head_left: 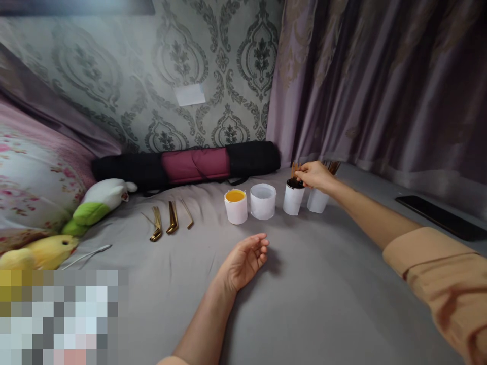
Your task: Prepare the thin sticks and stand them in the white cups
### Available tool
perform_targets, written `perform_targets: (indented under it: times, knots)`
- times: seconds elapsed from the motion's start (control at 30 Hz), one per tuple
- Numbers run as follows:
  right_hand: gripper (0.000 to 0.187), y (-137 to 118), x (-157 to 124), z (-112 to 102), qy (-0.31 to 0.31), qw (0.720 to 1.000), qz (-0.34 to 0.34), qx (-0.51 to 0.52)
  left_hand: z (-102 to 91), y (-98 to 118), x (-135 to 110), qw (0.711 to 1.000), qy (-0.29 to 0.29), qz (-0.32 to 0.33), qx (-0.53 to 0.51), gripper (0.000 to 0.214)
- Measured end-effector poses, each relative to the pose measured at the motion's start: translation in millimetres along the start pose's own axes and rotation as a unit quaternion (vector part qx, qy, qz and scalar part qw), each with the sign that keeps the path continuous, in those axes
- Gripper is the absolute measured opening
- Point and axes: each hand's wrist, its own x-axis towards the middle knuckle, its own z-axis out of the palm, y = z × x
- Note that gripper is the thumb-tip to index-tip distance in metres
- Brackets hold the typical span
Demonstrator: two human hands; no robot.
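My right hand (pixel 314 175) is closed on thin brown sticks (pixel 295 171) at the mouth of a white cup (pixel 293 202) with a dark inside. How many sticks it pinches I cannot tell. Partly behind that hand stands another white cup (pixel 317 203), with more brown sticks (pixel 335 168) rising from it. My left hand (pixel 245 261) rests palm up over the grey sheet, fingers loosely curled and apart, holding nothing. Beyond it are a white cup with a yellow inside (pixel 236 210) and a wider white cup with a pale inside (pixel 263 205).
Thin gold-coloured sticks with bent ends (pixel 172 218) lie in groups on the grey sheet (pixel 327 284). A black and maroon roll (pixel 196 169) lies along the wall. Plush toys (pixel 95 200) and a white cable (pixel 85 256) are at left, a black phone-like slab (pixel 441 217) at right.
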Motion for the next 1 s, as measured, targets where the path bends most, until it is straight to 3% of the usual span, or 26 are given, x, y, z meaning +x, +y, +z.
perform_targets:
  times: [0.63,1.0]
  knots:
    - [0.020,0.3,-3.8,-6.5,0.013,0.994,-0.037,-0.104,-2.6,-0.2,2.1,1.000,-0.005,0.001,0.002,0.017]
    - [0.017,5.8,-0.5,-7.0,0.015,0.998,-0.020,-0.065,-0.5,0.6,0.5,1.000,0.002,-0.003,-0.003,0.016]
